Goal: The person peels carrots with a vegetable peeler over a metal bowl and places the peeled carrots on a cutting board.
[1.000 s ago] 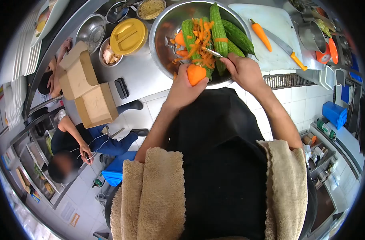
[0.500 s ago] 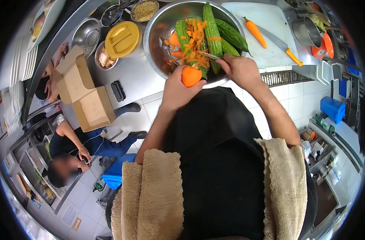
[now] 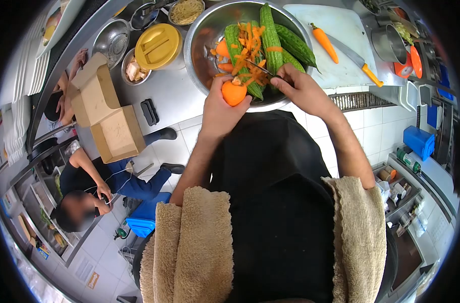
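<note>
My left hand (image 3: 221, 112) is wrapped round an orange carrot (image 3: 234, 94) at the near rim of a steel bowl (image 3: 193, 55). In my right hand (image 3: 303, 91) is a peeler (image 3: 259, 67), its end over the bowl, just right of the carrot and apart from it. Orange peels (image 3: 249, 43) lie across green ridged gourds (image 3: 271, 45) in the bowl. More orange pieces (image 3: 223, 49) rest at its left side.
A cutting board (image 3: 341, 30) holds a carrot (image 3: 325, 43) and a knife (image 3: 363, 68). Left stand a yellow-lidded tub (image 3: 158, 46), a small bowl of pale pieces (image 3: 135, 72) and an open cardboard box (image 3: 116, 134). A seated person (image 3: 83, 174) is at lower left.
My left hand has drawn the carrot slightly left, away from the peeler. The peeler in my right hand has tilted, its end now pointing up and left.
</note>
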Demonstrator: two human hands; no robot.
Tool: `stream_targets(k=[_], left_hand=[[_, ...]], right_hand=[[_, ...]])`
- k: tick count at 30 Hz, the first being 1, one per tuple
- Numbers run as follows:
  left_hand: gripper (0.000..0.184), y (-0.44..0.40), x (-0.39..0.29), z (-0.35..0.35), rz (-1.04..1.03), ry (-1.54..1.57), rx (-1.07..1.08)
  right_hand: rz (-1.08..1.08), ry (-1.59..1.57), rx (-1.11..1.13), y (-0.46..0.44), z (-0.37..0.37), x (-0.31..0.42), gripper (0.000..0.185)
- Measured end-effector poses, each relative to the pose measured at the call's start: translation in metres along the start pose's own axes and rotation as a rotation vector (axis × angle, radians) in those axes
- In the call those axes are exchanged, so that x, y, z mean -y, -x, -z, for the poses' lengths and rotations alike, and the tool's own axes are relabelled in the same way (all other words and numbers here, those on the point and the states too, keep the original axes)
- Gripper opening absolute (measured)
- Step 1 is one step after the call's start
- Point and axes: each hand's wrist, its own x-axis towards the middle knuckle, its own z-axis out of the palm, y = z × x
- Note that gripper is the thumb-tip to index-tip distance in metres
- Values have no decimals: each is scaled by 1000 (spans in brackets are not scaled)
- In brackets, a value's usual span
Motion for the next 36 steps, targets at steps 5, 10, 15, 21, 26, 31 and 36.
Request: stream_targets(k=[5, 10, 15, 21, 26, 31, 36], left_hand=[[52, -13, -2, 6, -80, 388, -52], [45, -30, -18, 7, -128, 626, -34], [49, -31, -25, 4, -33, 657, 26], [49, -32, -27, -1, -63, 759, 77], [51, -37, -23, -1, -8, 563, 2], [53, -41, -13, 0, -41, 241, -84], [57, -34, -33, 0, -91, 440, -27]], right_hand=[[-244, -609, 304, 8, 11, 22, 35], [-277, -783, 406, 12, 14, 25, 38], [-327, -911, 471, 16, 17, 25, 40], [-340, -1188, 556, 17, 15, 10, 43], [-239, -1446, 661, 18, 14, -3, 45], [-238, -1557, 696, 14, 20, -5, 44], [-207, -1727, 770, 13, 13, -10, 43]])
